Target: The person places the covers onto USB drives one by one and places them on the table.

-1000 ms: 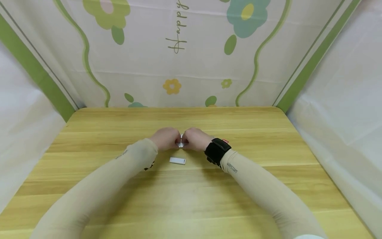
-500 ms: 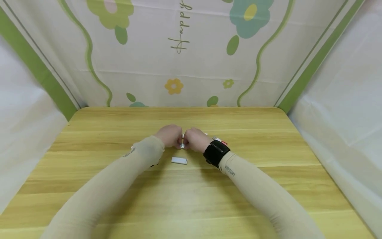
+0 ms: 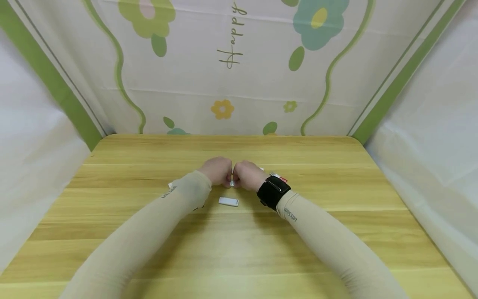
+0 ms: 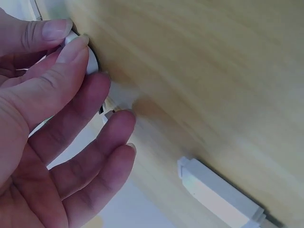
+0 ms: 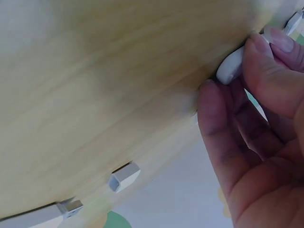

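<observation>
In the head view my left hand and right hand meet over the table, a silvery glint between them. Close up, a small white piece with a rounded end, apparently a USB stick, is pinched between thumb and fingers of my left hand. From the other side my right hand pinches the same piece. Fingers cover its middle, so whether it is one part or two cannot be seen. Nearer my body lies another white USB stick, flat on the wood.
Behind the right wrist lie a white cap and a stick with its metal plug bare. Another white stick lies by the left hand. The wooden table stands before a flowered curtain.
My left hand has shifted slightly right, closer to the right hand, and less of the white piece shows between them. The head view has drifted, uncovering small pieces beside both wrists.
</observation>
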Demonstrator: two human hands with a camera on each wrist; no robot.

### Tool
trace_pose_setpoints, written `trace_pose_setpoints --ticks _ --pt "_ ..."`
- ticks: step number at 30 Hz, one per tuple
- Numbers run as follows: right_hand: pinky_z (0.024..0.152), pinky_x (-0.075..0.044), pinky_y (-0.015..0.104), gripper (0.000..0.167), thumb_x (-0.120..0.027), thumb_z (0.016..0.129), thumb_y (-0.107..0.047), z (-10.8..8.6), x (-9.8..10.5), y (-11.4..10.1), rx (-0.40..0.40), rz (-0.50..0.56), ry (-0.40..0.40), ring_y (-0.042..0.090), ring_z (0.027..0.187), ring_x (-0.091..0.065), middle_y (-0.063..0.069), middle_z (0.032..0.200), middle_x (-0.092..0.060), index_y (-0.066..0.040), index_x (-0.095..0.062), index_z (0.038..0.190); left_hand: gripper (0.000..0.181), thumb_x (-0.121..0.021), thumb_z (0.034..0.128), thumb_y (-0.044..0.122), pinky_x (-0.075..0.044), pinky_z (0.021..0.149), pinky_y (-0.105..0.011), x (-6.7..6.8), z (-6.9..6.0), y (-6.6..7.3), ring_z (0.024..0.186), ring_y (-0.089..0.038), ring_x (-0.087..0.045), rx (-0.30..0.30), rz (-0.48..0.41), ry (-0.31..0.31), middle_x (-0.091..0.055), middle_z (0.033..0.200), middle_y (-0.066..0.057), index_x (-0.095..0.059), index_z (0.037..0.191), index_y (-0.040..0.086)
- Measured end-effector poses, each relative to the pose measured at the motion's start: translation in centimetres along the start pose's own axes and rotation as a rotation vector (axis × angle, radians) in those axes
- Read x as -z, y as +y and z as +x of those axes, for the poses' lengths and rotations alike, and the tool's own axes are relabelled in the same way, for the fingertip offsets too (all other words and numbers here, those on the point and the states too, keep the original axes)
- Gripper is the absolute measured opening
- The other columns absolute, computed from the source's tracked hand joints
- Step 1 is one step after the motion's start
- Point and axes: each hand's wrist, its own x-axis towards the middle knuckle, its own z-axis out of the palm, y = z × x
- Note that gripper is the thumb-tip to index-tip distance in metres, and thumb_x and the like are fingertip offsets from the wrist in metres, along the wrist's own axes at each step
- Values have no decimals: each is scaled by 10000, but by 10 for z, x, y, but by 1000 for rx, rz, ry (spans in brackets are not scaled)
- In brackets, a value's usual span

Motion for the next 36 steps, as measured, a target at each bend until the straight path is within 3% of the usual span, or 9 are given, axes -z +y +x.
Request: trace_pose_setpoints --ticks 21,26,29,33,36 --pt "628 -496 241 64 -791 823 -24 -2 4 -4 -41 15 -38 117 664 -564 23 781 -695 -40 -736 795 136 -855 771 144 -543 789 -302 -1 -1 -2 817 -148 -644 -22 -15 -3 -697 821 29 -741 821 88" --pt "637 -499 250 64 -789 831 -41 -2 6 -2 -14 3 -43 120 658 -562 34 775 -698 -37 -738 793 120 -854 783 168 -542 759 -298 -10 8 -14 788 -122 -632 -75 21 1 -689 806 60 -750 814 115" --pt "628 -487 237 72 -785 843 -64 -2 7 -1 13 -11 -48 105 645 -547 24 759 -692 -42 -743 789 98 -846 795 191 -537 734 -285 -10 12 -22 754 -99 -623 -121 35 -29 -699 803 77 -774 825 132" --pt "559 -432 224 140 -765 868 -115 -3 12 -2 30 -54 -82 90 586 -492 -18 674 -612 -60 -717 749 151 -839 806 235 -524 712 -291 -3 10 -24 726 -91 -598 -173 31 -86 -701 809 62 -793 878 111" --pt "571 -454 252 125 -744 881 -117 -3 21 -3 31 -101 -78 112 605 -515 -7 693 -610 -47 -722 779 198 -822 825 250 -514 711 -305 5 7 -25 732 -96 -582 -177 38 -81 -703 852 45 -792 949 98"
